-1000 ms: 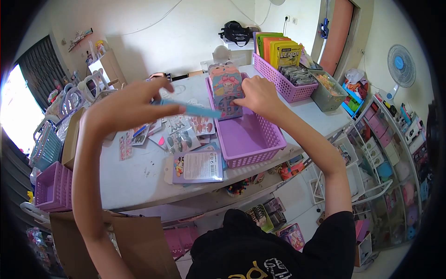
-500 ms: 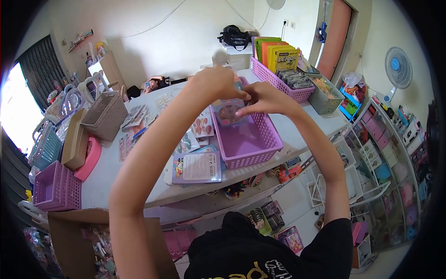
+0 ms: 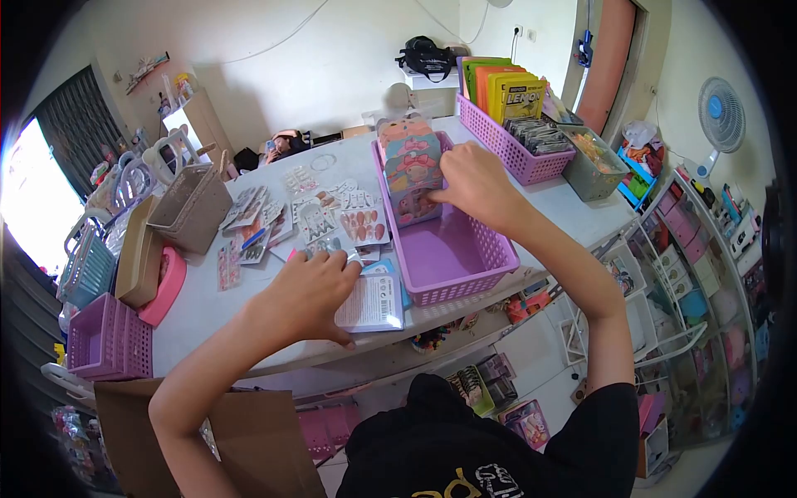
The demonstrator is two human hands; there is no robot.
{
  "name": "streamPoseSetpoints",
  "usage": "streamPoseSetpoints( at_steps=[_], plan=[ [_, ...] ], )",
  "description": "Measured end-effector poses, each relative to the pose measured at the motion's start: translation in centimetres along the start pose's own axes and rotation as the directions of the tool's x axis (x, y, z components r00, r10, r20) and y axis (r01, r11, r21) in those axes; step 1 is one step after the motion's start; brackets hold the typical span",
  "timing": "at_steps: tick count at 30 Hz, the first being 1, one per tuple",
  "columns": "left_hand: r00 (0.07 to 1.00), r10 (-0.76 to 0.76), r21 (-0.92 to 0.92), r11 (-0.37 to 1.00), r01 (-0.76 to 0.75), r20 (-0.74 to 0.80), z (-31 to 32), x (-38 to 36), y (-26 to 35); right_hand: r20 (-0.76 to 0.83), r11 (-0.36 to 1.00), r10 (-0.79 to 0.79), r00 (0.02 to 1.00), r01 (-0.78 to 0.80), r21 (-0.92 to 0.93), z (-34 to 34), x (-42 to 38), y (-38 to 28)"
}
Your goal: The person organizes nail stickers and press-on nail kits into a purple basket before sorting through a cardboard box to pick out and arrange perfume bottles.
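My right hand [image 3: 479,184] is at the purple basket [image 3: 461,290], its fingers curled and thumb pressed against the front of a clear-fronted cartoon pack [image 3: 415,203]. That pack stands at the front of a row of pastel cartoon-printed packs [image 3: 408,145] filling the far part of the basket. My left hand [image 3: 309,292] hangs with fingers apart over the left edge of a flat package with a barcode [image 3: 369,303], holding nothing. Beyond it lie sheets of press-on nails [image 3: 362,224] and several more nail packs [image 3: 249,207].
A second purple basket [image 3: 523,166] holds yellow LEMON packets [image 3: 516,98] and dark sachets. Beside it is a grey bin [image 3: 594,184]. Grey bins [image 3: 193,207] and a pink tray [image 3: 166,286] line the left side. A cardboard box [image 3: 257,440] stands below; a person sits beyond the table.
My left hand has moved from the basket down and left to above the flat package. The right hand stays at the packs, now standing in the basket and uncovered.
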State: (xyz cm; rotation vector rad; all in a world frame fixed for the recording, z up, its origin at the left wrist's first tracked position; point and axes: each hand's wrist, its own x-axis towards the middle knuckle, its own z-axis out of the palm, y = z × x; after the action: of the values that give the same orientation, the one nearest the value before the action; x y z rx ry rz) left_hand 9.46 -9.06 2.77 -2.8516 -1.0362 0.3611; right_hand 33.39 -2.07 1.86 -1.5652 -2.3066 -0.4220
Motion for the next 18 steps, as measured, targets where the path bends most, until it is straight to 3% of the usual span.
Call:
streamPoseSetpoints(
  at_steps=[3, 6, 8, 9, 10, 11, 12, 13, 14, 15, 16, 17, 18],
  plan=[
    [0.994, 0.055, 0.014, 0.998, -0.054, -0.091, -0.2, 0.0, -0.2, -0.067, 0.99, -0.009, 0.998, 0.0, -0.139, -0.8, 0.2, -0.4],
    [0.999, 0.034, -0.079, 0.996, -0.035, -0.011, -2.7, -0.9, -1.2, -0.053, 0.991, 0.015, 0.998, -0.022, -0.133, -1.2, 0.4, 0.0],
    [0.997, 0.05, -0.46, 0.885, -0.074, -0.064, -4.9, -1.4, -2.6, -0.014, 0.999, 0.03, 0.999, -0.031, -0.043, -1.6, 0.3, 0.7],
    [0.999, 0.029, -0.661, 0.749, -0.043, -0.032, -6.6, -1.4, -3.0, 0.027, 0.998, 0.04, 0.999, -0.042, 0.048, -1.9, 0.2, 1.0],
    [0.984, 0.084, -0.812, 0.556, -0.179, -0.16, -6.4, -1.0, -4.6, 0.025, 0.998, 0.037, 0.999, -0.039, 0.046, -2.6, 0.1, 1.3],
    [0.95, 0.103, -0.893, 0.324, -0.313, -0.295, -5.5, -0.6, -6.1, 0.132, 0.983, 0.021, 0.991, -0.045, 0.18, -3.6, -0.1, 1.6],
    [0.949, 0.1, -0.891, 0.326, -0.316, -0.3, -4.5, 0.4, -6.5, 0.234, 0.949, -0.011, 0.972, -0.064, 0.308, -4.3, -0.2, 1.8],
    [0.923, -0.013, -0.922, -0.034, -0.386, -0.386, -3.6, 1.6, -6.4, 0.23, 0.951, -0.012, 0.973, -0.06, 0.304, -4.2, -0.4, 2.0],
    [0.895, -0.145, -0.811, -0.382, -0.444, -0.422, -3.2, 2.5, -6.3, 0.204, 0.832, -0.05, 0.978, -0.072, 0.55, -4.0, -0.7, 2.1],
    [0.85, -0.254, -0.784, -0.333, -0.524, -0.461, -3.5, 2.8, -5.0, 0.171, 0.652, -0.078, 0.982, -0.079, 0.754, -3.8, -1.2, 2.2],
    [0.82, -0.327, -0.817, -0.19, -0.544, -0.47, -2.8, 3.9, -4.8, 0.224, 0.5, -0.087, 0.971, -0.152, 0.852, -4.6, -1.7, 1.4],
    [0.781, -0.394, -0.839, -0.043, -0.543, -0.485, -2.1, 5.0, -4.6, 0.225, 0.503, -0.081, 0.971, -0.155, 0.85, -4.9, -2.1, 0.8],
    [0.772, -0.406, -0.861, 0.087, -0.501, -0.489, -2.4, 5.3, -3.7, 0.315, 0.301, -0.032, 0.949, -0.292, 0.908, -5.1, -2.5, 0.3]
  ],
)
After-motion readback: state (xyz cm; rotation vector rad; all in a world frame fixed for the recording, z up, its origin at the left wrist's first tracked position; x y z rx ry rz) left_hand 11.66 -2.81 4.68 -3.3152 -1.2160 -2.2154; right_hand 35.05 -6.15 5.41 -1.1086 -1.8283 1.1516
